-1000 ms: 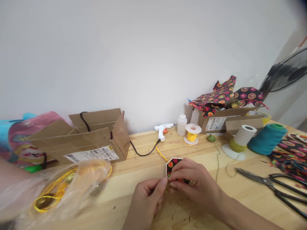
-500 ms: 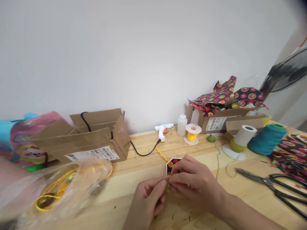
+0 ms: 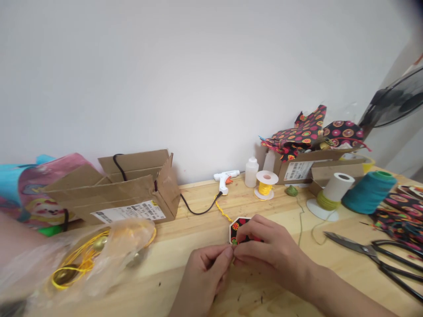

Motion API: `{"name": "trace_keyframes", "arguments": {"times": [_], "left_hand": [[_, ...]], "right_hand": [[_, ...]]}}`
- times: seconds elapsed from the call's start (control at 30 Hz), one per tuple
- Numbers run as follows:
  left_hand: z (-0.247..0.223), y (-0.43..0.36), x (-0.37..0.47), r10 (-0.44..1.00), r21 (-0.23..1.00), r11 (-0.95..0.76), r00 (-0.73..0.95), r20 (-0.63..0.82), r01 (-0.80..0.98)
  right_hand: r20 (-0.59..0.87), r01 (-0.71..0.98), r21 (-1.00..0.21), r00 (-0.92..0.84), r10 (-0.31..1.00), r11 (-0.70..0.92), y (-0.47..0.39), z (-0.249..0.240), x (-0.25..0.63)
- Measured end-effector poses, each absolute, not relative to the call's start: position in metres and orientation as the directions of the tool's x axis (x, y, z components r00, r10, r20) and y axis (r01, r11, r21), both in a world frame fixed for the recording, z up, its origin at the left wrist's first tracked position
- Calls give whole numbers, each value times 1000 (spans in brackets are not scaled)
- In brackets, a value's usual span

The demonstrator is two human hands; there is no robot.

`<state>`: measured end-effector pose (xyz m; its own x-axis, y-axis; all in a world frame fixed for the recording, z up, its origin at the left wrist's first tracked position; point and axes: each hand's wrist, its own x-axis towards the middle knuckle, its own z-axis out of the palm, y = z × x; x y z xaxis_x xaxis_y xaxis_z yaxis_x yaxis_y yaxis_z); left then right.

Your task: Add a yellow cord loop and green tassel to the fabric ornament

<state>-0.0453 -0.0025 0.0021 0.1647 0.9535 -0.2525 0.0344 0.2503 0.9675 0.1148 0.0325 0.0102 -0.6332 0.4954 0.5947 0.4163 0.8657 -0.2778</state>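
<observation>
My left hand and my right hand meet at the front middle of the table, fingertips pinched together. What they pinch is small and mostly covered by the fingers; only a sliver of yellowish-green shows. Just behind, partly under my right hand, lies a flat black piece with a colourful flower print and a pale angled edge. A twisted yellow cord runs from its top corner towards the white glue gun.
Large black-handled scissors lie at right, near an olive thread spool and a teal thread cone. At left, a clear plastic bag with yellow cord and bells sits before a cardboard box. A yellow cord spool stands behind.
My fingertips have drawn closer together, and the olive-coloured bit between them is now mostly hidden. My right hand has shifted slightly; the table items stay in place.
</observation>
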Motion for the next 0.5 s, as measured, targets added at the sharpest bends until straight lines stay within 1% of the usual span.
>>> {"name": "trace_keyframes", "arguments": {"times": [0.07, 0.13, 0.2, 0.37, 0.5], "left_hand": [[2, -3, -45, 954, 966, 245, 156, -255, 81], [1, -3, -46, 955, 964, 236, 152, -254, 124], [0, -3, -46, 954, 961, 234, 154, -256, 147], [0, -3, -47, 961, 966, 197, 163, -224, 166], [3, -3, -46, 962, 967, 200, 157, -225, 160]], "right_hand": [[581, 396, -390, -595, 556, 831, 34, 8, 114], [558, 387, -454, -579, 595, 802, 36, 5, 114], [546, 386, -472, -578, 607, 792, 37, 3, 114], [548, 374, -463, -592, 591, 804, 38, 3, 116], [548, 349, -508, -575, 608, 787, 38, 4, 115]]}}
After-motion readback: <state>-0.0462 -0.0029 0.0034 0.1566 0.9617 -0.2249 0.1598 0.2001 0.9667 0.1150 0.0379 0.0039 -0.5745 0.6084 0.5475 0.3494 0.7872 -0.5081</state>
